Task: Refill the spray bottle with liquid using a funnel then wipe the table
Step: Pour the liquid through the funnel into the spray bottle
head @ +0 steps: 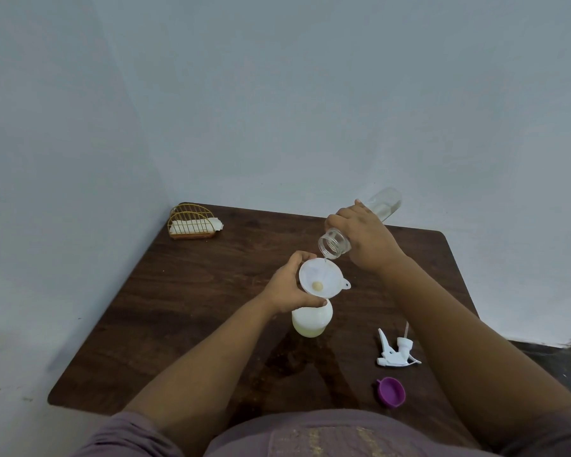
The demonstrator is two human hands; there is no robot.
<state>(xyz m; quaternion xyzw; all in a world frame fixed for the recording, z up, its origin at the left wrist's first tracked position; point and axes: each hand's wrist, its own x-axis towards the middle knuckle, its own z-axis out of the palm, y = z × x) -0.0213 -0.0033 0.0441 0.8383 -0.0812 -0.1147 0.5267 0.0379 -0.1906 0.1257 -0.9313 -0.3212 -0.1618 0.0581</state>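
A: What are the hands doing?

B: The left hand (285, 286) has its fingers and thumb curled round the white funnel (320, 279), which sits in the neck of the white spray bottle (311, 319) near the middle of the dark wooden table (178, 291); the right hand (365, 240) grips a clear bottle (360, 225), fingers wrapped round its body, tilted mouth-down just above the funnel's rim; a thin stream of clear liquid runs from the mouth into the funnel.

A: And around them?

B: The white trigger sprayer head (397, 351) lies on its side to the right of the spray bottle, well apart from it; a purple cap (391, 391) lies nearer the person, just below the sprayer head; a gold wire holder (192, 222) with white folded cloth or tissue stands in the far left corner; wet patches show on the table in front of the spray bottle.
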